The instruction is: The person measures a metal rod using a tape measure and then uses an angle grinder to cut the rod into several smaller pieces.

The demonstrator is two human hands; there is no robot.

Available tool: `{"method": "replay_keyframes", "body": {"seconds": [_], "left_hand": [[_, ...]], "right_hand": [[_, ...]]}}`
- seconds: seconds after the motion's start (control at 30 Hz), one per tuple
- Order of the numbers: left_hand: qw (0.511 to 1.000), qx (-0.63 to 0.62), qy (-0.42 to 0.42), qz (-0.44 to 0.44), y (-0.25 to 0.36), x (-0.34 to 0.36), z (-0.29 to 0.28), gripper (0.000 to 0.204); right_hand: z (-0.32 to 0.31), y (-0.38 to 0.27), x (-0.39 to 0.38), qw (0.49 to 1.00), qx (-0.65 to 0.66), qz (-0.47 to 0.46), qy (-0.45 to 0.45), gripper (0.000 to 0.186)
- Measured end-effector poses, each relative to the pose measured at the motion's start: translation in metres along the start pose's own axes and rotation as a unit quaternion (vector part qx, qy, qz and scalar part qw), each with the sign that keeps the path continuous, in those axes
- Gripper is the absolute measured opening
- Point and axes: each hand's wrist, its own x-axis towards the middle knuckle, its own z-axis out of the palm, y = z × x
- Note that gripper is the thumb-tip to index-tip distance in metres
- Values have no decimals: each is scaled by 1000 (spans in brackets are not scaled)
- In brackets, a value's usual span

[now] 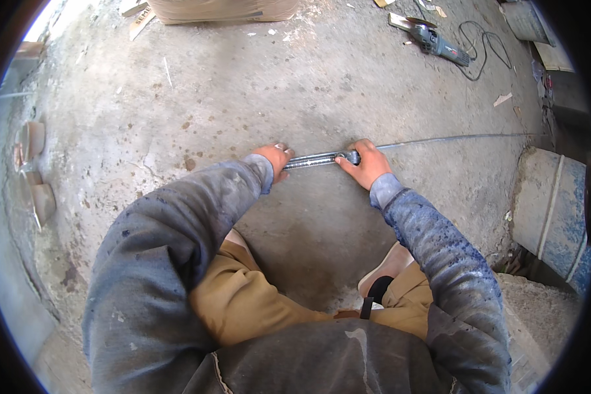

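My two hands meet a short silver metal piece (312, 161) low over the concrete floor. A row of small marks or holes runs along it; its exact kind is not clear. My left hand (276, 159) is closed around its left end. At the other end, my right hand (366, 163) grips a dark, rounded part with the thumb pressed on top. From beside the right hand a long thin rod (453, 138) stretches right across the floor. Whether it joins the silver piece is hidden by my fingers.
An angle grinder (440, 46) with a coiled cord (489, 49) lies at the far right. A paper sack (220, 10) is at the far edge. Blue-and-grey drum (551, 210) stands at right. Two small containers (43, 200) sit far left. My shoes (386, 266) flank the work.
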Motion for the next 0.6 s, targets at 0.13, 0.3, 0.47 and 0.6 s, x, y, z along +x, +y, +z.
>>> {"method": "replay_keyframes", "body": {"seconds": [0.13,0.3,0.47,0.6], "left_hand": [[998,54,-6,-13,3,6,4,41],[994,93,-35,-36,9,9,3,34],[997,69,-25,-16,1,12,3,26],[996,78,23,29,-6,10,-1,22]], "right_hand": [[0,-1,3,1000,12,9,3,51],[1,4,4,1000,23,9,3,51],[-2,21,-3,999,31,9,9,48],[-9,31,-9,999,44,-1,12,50]]}}
